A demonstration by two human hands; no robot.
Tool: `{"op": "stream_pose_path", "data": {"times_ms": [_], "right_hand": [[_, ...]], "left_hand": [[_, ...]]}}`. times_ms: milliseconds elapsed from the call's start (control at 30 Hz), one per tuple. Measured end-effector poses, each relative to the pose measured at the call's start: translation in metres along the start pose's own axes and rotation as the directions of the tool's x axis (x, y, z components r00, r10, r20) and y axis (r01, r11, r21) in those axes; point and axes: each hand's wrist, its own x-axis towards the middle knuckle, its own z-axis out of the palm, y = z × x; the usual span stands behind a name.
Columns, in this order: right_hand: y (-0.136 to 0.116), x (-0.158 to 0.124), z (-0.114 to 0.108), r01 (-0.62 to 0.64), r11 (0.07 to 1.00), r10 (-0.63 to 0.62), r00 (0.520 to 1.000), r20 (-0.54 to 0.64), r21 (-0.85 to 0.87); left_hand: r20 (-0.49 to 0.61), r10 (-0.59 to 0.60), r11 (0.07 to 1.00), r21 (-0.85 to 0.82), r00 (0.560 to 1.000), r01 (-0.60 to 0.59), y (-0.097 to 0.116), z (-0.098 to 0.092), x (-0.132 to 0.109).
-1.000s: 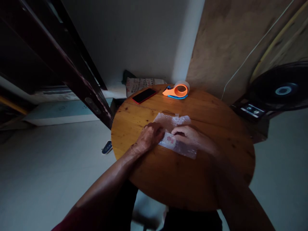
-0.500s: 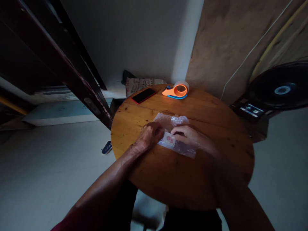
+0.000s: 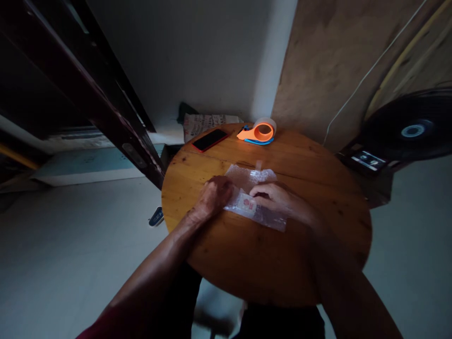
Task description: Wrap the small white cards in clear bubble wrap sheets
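A clear sheet of bubble wrap (image 3: 268,217) lies on the round wooden table in front of me, its far part spread flat. Near its front edge is a small pale packet (image 3: 246,202) with a red print, which seems to lie in or under the wrap. My left hand (image 3: 215,193) is curled over the left edge of the wrap, fingers closed on it. With bent fingers, my right hand (image 3: 273,195) pinches the wrap beside the packet's right end. A short strip of tape (image 3: 259,165) sticks up at the wrap's far edge.
On the far side of the wooden table (image 3: 275,263) stand an orange tape dispenser (image 3: 256,133) and a dark phone (image 3: 211,140) with a red edge. A printed sack (image 3: 208,121) rests behind the table. To the right is a black fan (image 3: 413,129); a slipper (image 3: 156,216) lies on the floor.
My left hand has shifted slightly left along the wrap's edge, uncovering more of its front left part. The right hand has stayed nearly in place.
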Motion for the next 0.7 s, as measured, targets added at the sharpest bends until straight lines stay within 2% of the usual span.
{"op": "stream_pose_path", "data": {"times_ms": [133,267,400,700], "right_hand": [[-0.001,0.0,0.0,-0.007,1.0,0.007,1.0,-0.009,-0.002],[-0.002,0.0,0.0,-0.001,1.0,0.001,1.0,-0.01,0.004],[0.0,0.0,0.0,0.003,1.0,-0.003,1.0,-0.002,0.001],[-0.001,0.0,-0.001,-0.004,1.0,0.004,1.0,-0.01,-0.015]], "left_hand": [[-0.013,-0.083,0.996,0.043,0.996,0.084,-0.004,-0.001,0.004],[-0.075,-0.093,0.969,0.224,0.993,0.107,-0.014,0.002,0.006],[-0.049,-0.146,0.925,0.349,0.988,0.154,-0.017,0.001,0.006],[-0.049,-0.242,0.916,0.317,0.969,0.245,-0.009,-0.007,0.002]]}}
